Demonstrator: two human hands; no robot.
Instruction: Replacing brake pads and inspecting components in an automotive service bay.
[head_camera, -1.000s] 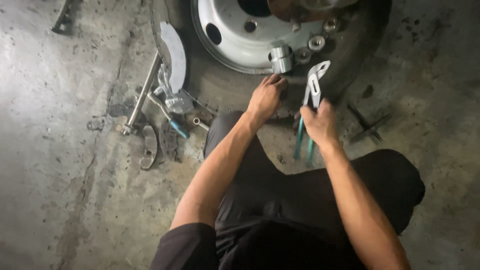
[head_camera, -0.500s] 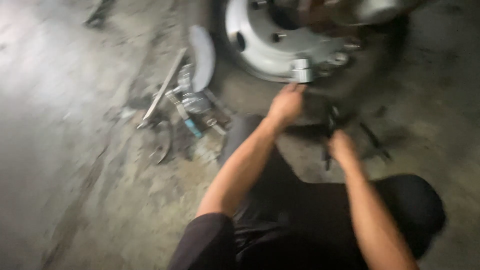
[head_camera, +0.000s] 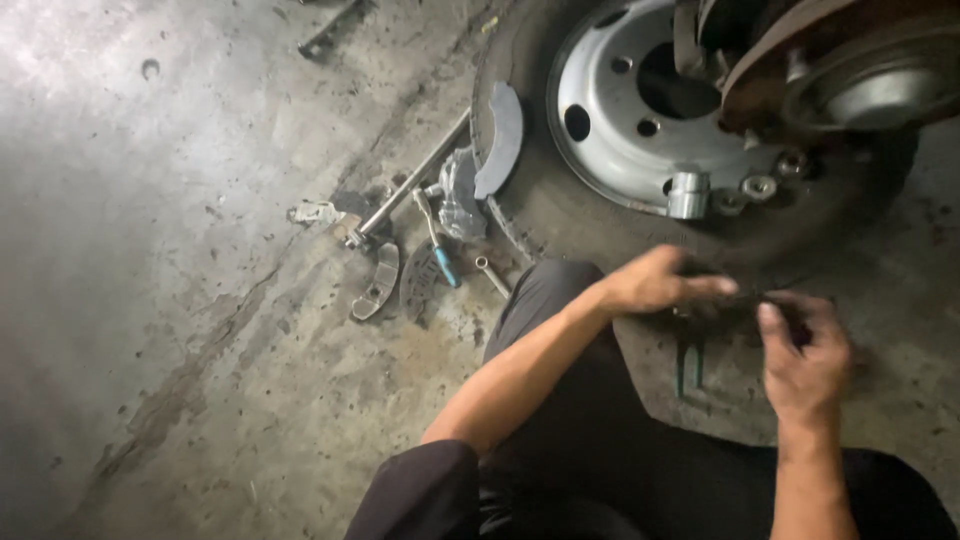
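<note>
floor (head_camera: 180, 330): grey, stained concrete under you | wheel (head_camera: 640, 130): lies flat on it, just past your hands | pliers (head_camera: 688, 360): green handles on the floor between your hands | long metal bar (head_camera: 410, 185), curved metal pieces (head_camera: 375, 285), small blue-handled tool (head_camera: 440, 255): well off to the left of your left hand (head_camera: 650, 285)

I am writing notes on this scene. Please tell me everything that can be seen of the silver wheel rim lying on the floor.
The wheel rim is silver-grey painted metal, round and dished, still seated inside its dark tyre, which lies flat on the concrete floor. It has a large centre opening and oval holes around its disc. A short metal socket stands on its near edge, with loose nuts beside it. A rusty brake drum overhangs its upper right part and hides it. Neither of the hands touches it.
</note>
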